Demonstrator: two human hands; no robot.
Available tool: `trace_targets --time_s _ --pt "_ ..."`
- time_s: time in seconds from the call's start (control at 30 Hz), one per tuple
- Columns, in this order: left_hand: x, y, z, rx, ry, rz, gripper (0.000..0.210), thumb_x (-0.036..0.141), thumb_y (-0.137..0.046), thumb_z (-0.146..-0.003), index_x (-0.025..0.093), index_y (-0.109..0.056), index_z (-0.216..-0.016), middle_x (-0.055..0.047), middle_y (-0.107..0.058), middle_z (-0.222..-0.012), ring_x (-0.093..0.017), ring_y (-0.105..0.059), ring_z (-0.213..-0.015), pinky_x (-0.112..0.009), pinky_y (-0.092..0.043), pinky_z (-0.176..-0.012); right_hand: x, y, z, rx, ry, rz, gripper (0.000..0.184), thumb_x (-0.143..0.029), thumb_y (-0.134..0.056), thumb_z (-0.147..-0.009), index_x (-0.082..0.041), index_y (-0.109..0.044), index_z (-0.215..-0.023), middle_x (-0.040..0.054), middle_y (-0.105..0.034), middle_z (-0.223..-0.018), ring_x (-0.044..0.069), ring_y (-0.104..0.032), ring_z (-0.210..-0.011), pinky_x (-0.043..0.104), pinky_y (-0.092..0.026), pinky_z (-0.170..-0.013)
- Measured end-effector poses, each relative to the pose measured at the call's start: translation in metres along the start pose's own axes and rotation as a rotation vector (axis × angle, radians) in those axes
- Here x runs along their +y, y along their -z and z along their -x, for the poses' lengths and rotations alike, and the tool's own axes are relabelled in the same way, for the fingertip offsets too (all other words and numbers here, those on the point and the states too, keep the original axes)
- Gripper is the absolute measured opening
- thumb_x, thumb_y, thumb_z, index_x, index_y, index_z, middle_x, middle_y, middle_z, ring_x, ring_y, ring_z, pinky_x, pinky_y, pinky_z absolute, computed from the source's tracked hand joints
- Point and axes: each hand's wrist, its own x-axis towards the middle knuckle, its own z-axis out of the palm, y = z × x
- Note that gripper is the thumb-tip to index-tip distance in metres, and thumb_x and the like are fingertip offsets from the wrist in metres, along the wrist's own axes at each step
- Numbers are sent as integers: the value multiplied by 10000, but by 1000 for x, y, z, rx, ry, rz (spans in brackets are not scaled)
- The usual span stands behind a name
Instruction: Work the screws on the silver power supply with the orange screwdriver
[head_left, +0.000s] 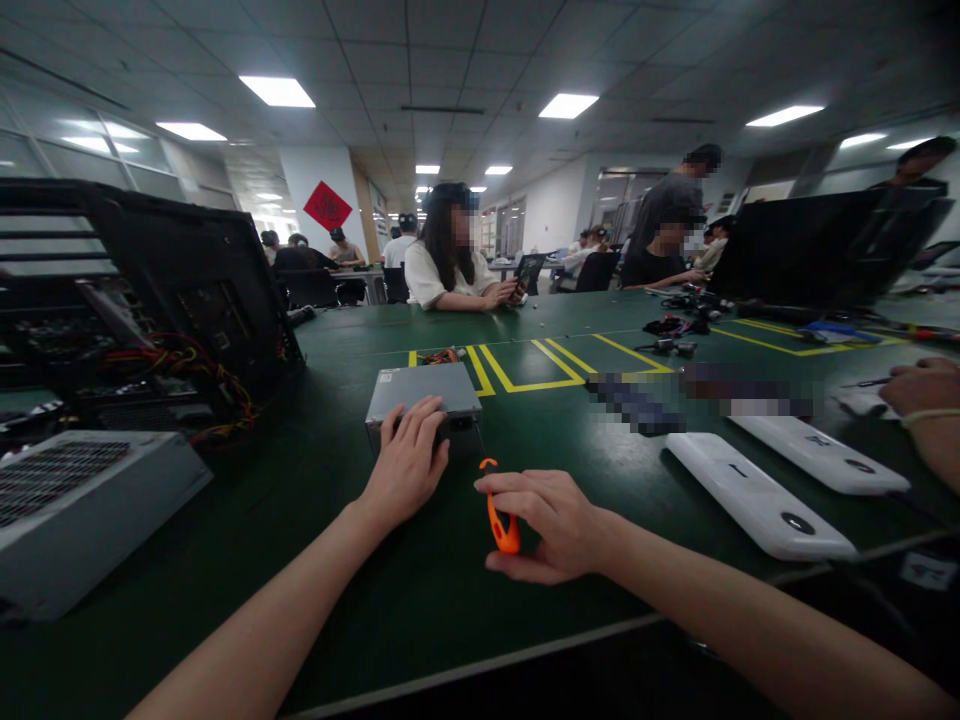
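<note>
Bare forearms (720, 595) filled the near edge of my feed, reaching over the green table (262, 510). By size: black PC case (191, 220) on the left, wiring exposed; mesh-grilled power supply (112, 530) just in front of it; two white oblong devices (739, 485) on the right. Smaller grey power supply (421, 385) stood mid-table ahead of the forearms.

Left hand (407, 455) lay across its near top edge, fingers spread, not wrapped round it. Right hand (551, 520) gripped the orange screwdriver (505, 540) by its handle; shaft ran to the box's near right corner. Couldn't tell if the tip was seated.

My read: box was rigid sheet metal, dense, smooth enough to slide, edges maybe sharp. I'd have taken it low by opposite sides. Driver looked light; thick handle was the place to hold.
</note>
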Motion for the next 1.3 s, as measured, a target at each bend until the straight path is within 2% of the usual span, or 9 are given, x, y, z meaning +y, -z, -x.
trace_targets --time_s 0.2,0.3,0.43,0.53,0.63,0.87,1.0,1.1,1.3 --pt "1 2 -2 14 1 -16 358 194 -377 -853 159 -391 -1209 -135 -460 -1305 -221 -377 -1245 -470 -189 -1044 -2 2 -2 -92 62 72 320 -379 -407 -859 -151 -483 -1071 133 -605 -994 165 -630 -750 251 -483 -558" --pt "0 3 -2 19 7 -36 373 186 -369 -854 157 -386 -1225 -135 -458 -1310 -227 -368 -1251 -477 -187 -1039 -3 0 -3 -60 57 62 296 -382 -468 -843 -132 -487 -999 124 -619 -970 149 -625 -711 239 -483 -556" --pt "-1 2 -1 2 31 -68 373 221 -372 -860 157 -397 -1227 -128 -460 -1307 -233 -379 -1238 -460 -206 -1026 -1 -2 -1 -14 10 -22 375 -459 -517 -808 -120 -454 -955 121 -627 -922 158 -628 -740 238 -497 -583" --pt "-1 1 -1 4 40 -70 369 228 -374 -861 170 -409 -1223 -123 -475 -1290 -234 -399 -1214 -445 -233 -1004 -2 0 -1 -77 35 -13 351 -408 -440 -846 -118 -459 -1043 138 -606 -972 169 -624 -771 255 -494 -590" --pt "0 2 -2 10 38 -70 366 228 -376 -860 171 -414 -1220 -123 -481 -1281 -236 -409 -1198 -443 -242 -992 -4 3 -3 -127 72 69 307 -351 -418 -859 -147 -477 -1081 144 -600 -1008 157 -616 -698 258 -475 -546" --pt "4 3 -3 1 62 -109 366 236 -388 -855 180 -447 -1212 -118 -492 -1266 -257 -426 -1160 -445 -275 -952 -2 -4 -1 -10 27 -29 321 -420 -507 -812 -134 -441 -943 123 -626 -927 140 -622 -717 216 -480 -559" --pt "7 0 -3 7 93 -119 364 237 -398 -851 180 -462 -1204 -117 -499 -1253 -268 -428 -1147 -451 -280 -943 -1 -2 -2 -84 46 -4 320 -402 -454 -829 -132 -469 -999 121 -604 -946 151 -612 -738 233 -473 -566" --pt "9 -1 -2 12 111 -121 358 229 -402 -848 192 -474 -1197 -117 -506 -1238 -276 -434 -1129 -460 -290 -917 -4 1 -4 -113 101 101 291 -380 -445 -842 -159 -516 -1017 111 -606 -967 122 -579 -625 233 -440 -518" --pt "5 2 -2 -2 102 -106 325 236 -394 -857 195 -489 -1164 -99 -522 -1212 -255 -449 -1093 -434 -299 -873 -4 1 -2 17 68 83 247 -370 -533 -798 -137 -496 -873 97 -645 -870 119 -574 -601 225 -437 -512"
